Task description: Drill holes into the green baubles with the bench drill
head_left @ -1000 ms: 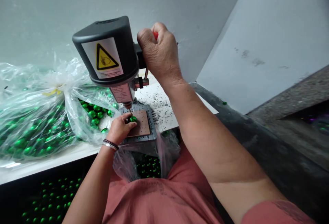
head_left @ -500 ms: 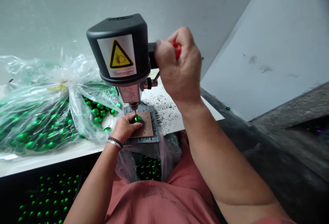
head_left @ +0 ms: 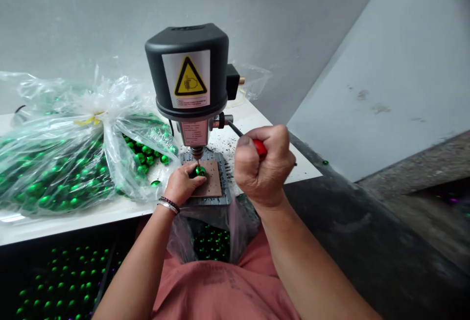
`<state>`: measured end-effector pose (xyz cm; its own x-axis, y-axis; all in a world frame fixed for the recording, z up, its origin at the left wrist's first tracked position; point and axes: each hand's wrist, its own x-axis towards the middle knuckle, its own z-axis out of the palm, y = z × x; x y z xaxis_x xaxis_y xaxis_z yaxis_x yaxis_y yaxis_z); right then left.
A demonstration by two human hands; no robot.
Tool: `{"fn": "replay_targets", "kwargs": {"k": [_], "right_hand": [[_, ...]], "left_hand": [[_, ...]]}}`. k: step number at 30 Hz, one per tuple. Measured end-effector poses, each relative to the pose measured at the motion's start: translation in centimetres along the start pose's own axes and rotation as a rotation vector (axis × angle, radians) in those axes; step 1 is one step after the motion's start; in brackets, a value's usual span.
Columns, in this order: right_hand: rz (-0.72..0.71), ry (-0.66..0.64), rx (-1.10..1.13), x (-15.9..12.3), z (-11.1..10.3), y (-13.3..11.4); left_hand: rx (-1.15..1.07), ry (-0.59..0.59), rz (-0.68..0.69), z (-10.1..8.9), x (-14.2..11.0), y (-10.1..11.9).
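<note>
A black-topped bench drill press (head_left: 191, 70) with a yellow warning sign stands in front of me. My left hand (head_left: 183, 183) pinches a shiny green ball (head_left: 200, 171) against a brown board (head_left: 213, 185) on the drill's grey base (head_left: 224, 193). Directly over the ball is the thin drill bit (head_left: 199, 161), its tip at or very near the ball's top; contact I cannot make out. My right hand (head_left: 264, 163) is wrapped round the red knob (head_left: 260, 148) of the feed lever (head_left: 235, 129), low at the drill's right side.
A clear plastic bag (head_left: 113, 158) of green balls lies on the white table (head_left: 147, 212) at left. One loose ball (head_left: 155, 183) sits beside it. Dark shavings surround the base. Another open bag (head_left: 238, 227) with green balls hangs below the table edge. More balls show at lower left.
My right hand has pulled the lever's red knob down from beside the drill's head. The bit is lower towards the ball. My left hand keeps its hold, and the view has shifted slightly.
</note>
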<state>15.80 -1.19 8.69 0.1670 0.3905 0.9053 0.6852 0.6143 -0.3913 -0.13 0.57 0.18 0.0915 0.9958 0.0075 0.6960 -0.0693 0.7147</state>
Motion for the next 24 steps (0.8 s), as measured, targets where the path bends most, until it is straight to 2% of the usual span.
{"fn": "replay_targets", "kwargs": {"k": [10,13,17,21,24], "right_hand": [[0.046,0.019,0.067,-2.8,0.6,0.7],[0.075,0.018,0.114,-2.8,0.7,0.6],[0.113,0.053,0.116,0.9,0.9,-0.3],[0.242,-0.081,0.117,5.9,1.3,-1.1],[0.287,-0.132,0.118,7.4,1.5,-1.0]], "left_hand": [[-0.009,0.030,0.027,0.1,-0.3,-0.3],[-0.011,0.021,0.012,0.2,-0.2,-0.5],[-0.018,0.032,-0.023,0.2,-0.1,-0.4],[-0.038,0.068,-0.083,-0.2,-1.5,0.1],[-0.073,-0.038,-0.045,-0.9,-3.9,0.4]]}}
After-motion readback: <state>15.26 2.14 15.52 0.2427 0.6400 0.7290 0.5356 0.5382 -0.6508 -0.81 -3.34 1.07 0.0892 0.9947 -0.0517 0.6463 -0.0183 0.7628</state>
